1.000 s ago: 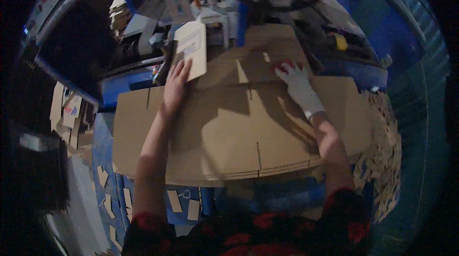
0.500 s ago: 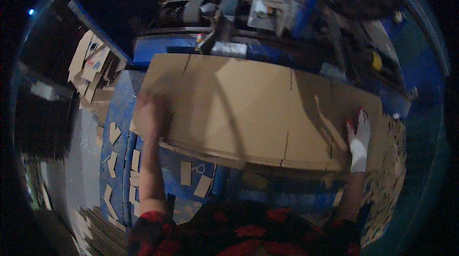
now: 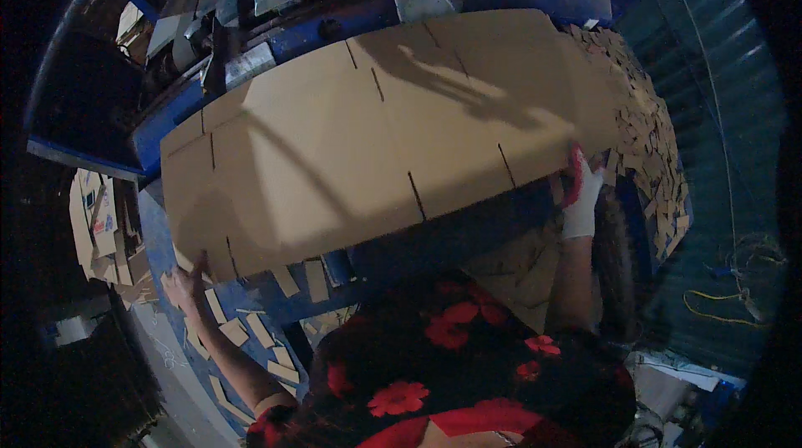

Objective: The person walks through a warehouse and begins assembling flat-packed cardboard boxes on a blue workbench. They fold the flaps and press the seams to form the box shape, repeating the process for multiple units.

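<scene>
A long flat cardboard sheet (image 3: 334,139) with several dark slots along its long edges spans the space before me. My left hand (image 3: 185,287), bare, holds its near left corner, thumb on top and the other fingers partly hidden below. At the near edge on the right, my right hand (image 3: 582,189), in a white glove with red fingers, grips the sheet. Part of that hand's fingers is hidden by the board. Shadows fall across the sheet's left end and upper right.
Behind the sheet runs a blue machine (image 3: 292,38) with metal parts. Small cardboard offcuts (image 3: 261,331) lie on the blue surface at left, and a heap of scraps (image 3: 647,139) rises at right. A corrugated green wall (image 3: 710,114) stands at far right, with a yellow cable (image 3: 710,296).
My view has turned, and the sheet now slants up to the right. My right hand has gone from the sheet's top to its near edge; my left is at the near left corner.
</scene>
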`<state>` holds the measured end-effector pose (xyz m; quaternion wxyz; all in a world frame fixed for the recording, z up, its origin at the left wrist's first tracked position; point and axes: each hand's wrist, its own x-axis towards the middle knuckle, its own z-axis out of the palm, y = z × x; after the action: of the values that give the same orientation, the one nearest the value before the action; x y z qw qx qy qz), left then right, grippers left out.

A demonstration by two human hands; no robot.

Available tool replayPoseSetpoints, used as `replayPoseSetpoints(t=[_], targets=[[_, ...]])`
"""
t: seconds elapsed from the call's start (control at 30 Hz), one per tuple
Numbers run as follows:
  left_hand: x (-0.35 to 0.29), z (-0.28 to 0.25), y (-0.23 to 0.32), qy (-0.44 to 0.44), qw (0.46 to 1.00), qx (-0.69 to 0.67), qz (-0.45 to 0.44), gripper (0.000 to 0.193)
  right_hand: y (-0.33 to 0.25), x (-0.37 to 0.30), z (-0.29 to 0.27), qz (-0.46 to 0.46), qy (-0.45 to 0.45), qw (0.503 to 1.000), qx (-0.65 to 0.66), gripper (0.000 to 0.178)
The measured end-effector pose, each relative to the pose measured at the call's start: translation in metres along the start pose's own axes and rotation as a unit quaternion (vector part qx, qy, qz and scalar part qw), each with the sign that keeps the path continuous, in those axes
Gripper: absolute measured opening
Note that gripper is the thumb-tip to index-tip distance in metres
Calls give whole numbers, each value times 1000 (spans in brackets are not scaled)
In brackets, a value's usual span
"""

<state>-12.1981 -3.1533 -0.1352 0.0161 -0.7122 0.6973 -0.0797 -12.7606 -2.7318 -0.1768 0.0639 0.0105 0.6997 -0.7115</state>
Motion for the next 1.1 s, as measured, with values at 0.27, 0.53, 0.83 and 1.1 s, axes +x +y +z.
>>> replayPoseSetpoints(t=[0.27, 0.53, 0.83, 1.1], targets=[[-38, -35, 26, 37, 763, -632, 132, 46, -63, -62, 50, -258, -57, 964, -20, 49], [-76, -18, 154, 75, 816, -425, 385, 59, -19, -79, 108, -594, -368, 542, -466, 53], [1, -12, 228, 139, 832, -323, 428, 63, -38, 10, 216, -568, -384, 569, -453, 48], [105, -1, 293, 168, 843, -281, 427, 51, -48, 53, 310, -560, -369, 546, -502, 55]])
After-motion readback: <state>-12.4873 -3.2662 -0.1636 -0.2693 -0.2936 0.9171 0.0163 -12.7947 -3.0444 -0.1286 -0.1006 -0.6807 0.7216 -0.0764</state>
